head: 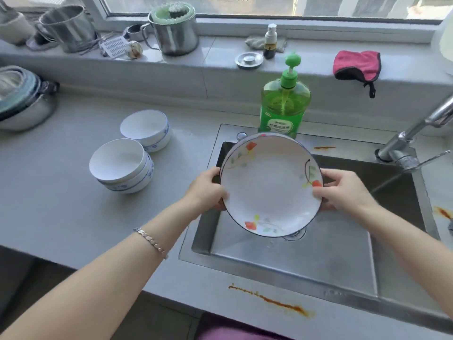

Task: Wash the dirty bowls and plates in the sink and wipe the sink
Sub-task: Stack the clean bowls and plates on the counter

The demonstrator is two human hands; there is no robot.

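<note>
Bright window daylight (soft, warped edges)

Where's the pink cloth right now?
In the head view, the pink cloth lies on the windowsill ledge at upper right, draped over its edge, right of the green soap bottle and behind the faucet.

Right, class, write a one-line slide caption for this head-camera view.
A flowered plate held over the sink by the left hand and right hand, stacked bowls on the counter alongside.

Seemingly stacked bowls left of sink, soap bottle behind it.
</note>
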